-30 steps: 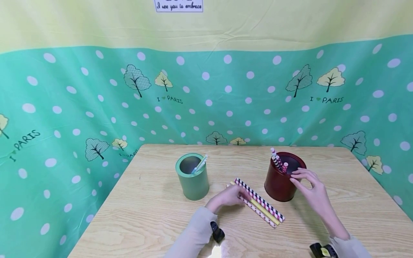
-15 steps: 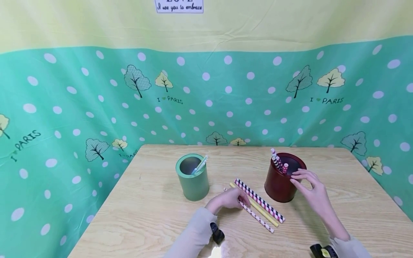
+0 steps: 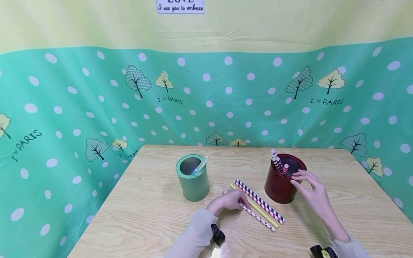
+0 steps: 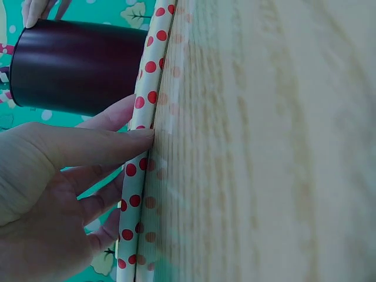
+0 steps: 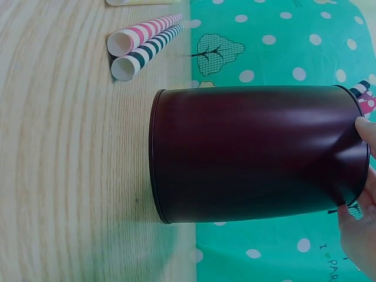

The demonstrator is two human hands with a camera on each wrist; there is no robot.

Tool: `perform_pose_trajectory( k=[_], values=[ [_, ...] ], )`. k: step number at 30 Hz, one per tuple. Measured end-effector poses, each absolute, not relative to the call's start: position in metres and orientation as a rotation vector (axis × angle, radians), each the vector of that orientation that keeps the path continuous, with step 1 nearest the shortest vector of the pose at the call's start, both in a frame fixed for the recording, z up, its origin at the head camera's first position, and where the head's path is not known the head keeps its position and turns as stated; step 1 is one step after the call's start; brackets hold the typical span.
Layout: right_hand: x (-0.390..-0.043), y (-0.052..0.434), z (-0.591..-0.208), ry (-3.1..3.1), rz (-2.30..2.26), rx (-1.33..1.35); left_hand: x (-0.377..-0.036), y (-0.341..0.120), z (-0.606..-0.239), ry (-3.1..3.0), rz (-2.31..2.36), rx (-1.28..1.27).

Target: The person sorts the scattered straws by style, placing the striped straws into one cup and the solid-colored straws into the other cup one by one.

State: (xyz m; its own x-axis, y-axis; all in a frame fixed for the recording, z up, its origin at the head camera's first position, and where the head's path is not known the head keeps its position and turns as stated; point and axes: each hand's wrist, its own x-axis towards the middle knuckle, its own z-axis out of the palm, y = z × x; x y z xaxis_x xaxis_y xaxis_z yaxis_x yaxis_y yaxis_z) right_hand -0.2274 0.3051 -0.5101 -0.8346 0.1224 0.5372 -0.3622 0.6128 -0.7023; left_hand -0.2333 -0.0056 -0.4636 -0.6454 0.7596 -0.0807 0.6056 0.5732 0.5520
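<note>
Straw [image 4: 136,176] under left fingers [image 4: 100,147] — seemingly pinched.

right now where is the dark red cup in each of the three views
Head: dark red cup right of centre on the table, right hand at its rim.
Left wrist: top left, beyond the red-dotted straw.
Right wrist: centre, lying sideways in frame.
Shared landmark: the wood-grain table.

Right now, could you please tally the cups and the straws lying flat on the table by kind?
Round metal cups: 2 (green cup, dark red cup)
Paper straws lying flat: 4 (red-dotted white straw, plain yellow straw, pink-and-white striped straw, dark-and-white striped straw)
Total: 6
</note>
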Motion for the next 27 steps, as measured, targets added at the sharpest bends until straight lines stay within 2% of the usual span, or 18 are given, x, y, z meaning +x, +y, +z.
perform_pose_trajectory(
  k=[27],
  values=[
    [-0.227, 0.305, -0.509, -2.269, 1.175, 0.213, -0.235, -0.011, -0.445, 2.367, 1.054, 1.154]
  ],
)
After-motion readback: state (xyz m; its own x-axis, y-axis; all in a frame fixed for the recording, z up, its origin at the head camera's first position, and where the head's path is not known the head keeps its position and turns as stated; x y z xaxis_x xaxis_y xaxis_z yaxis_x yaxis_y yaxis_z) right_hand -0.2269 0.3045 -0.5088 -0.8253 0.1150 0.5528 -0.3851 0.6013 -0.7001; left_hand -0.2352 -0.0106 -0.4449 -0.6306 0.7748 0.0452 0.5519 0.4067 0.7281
